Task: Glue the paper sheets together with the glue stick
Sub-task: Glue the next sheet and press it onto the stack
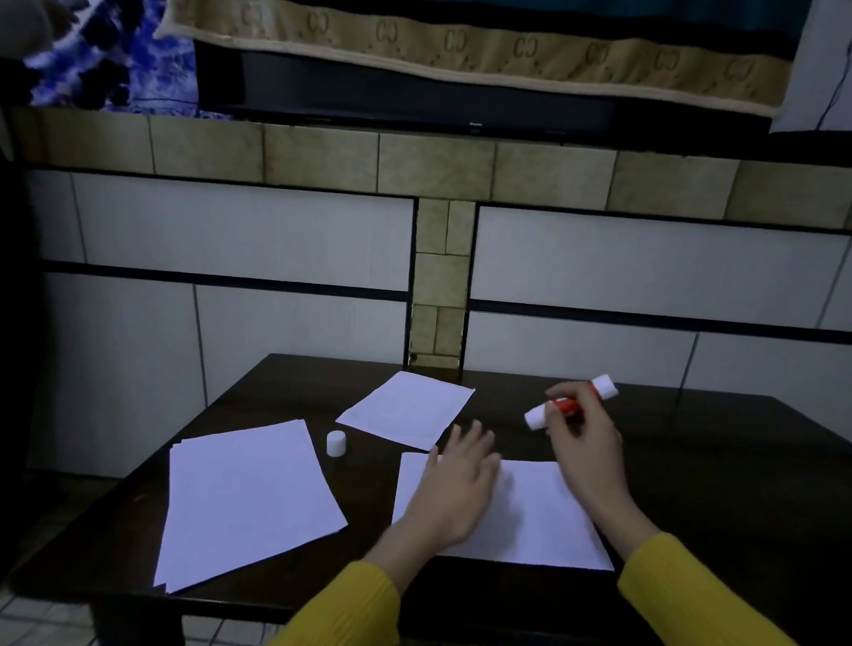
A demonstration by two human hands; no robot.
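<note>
Nearest on the dark table (706,497) lies a stack of paper sheets (246,502) at the left, tilted, its edges slightly fanned. To its right a single sheet (541,515) lies flat, and the left hand (457,483) rests on its left part with fingers straight and spread, holding nothing. The right hand (585,437) hovers above that sheet's far edge, fingers curled round a red-and-white glue stick (568,403) held slantwise in the air, uncapped. The white cap (336,443) stands on the table between the stack and the far sheet (407,408), which lies apart, tilted. Both sleeves are yellow.
</note>
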